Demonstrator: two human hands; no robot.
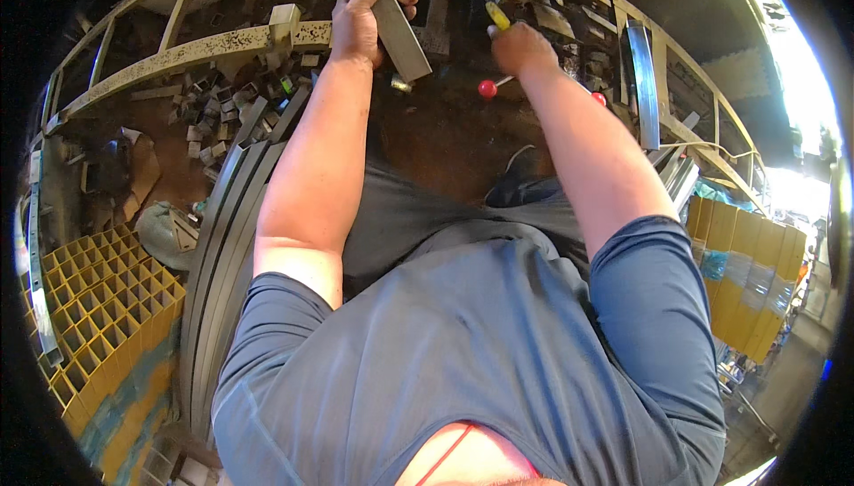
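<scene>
A grey metal bar [406,41] with a flat face slants across the top middle. My left hand [358,22] is closed around it, fingers wrapped over its far side; its upper end runs out of the picture. To the right, my right hand [527,48] is closed in a fist. A short yellow piece [497,16] with a dark mark sticks out from the top of that fist; the rest is hidden, and its kind does not show. Just below the right hand is a red ball knob [487,88] on a thin rod. Another red knob [599,98] shows beside my right forearm.
Cut metal offcuts [218,117] lie on the floor at the left. Long grey metal profiles [240,219] lean beside my left arm. Stacked yellow square tubes [107,277] stand at the lower left, and a wrapped yellow bundle [747,264] at the right. A pale frame rail [196,55] crosses behind.
</scene>
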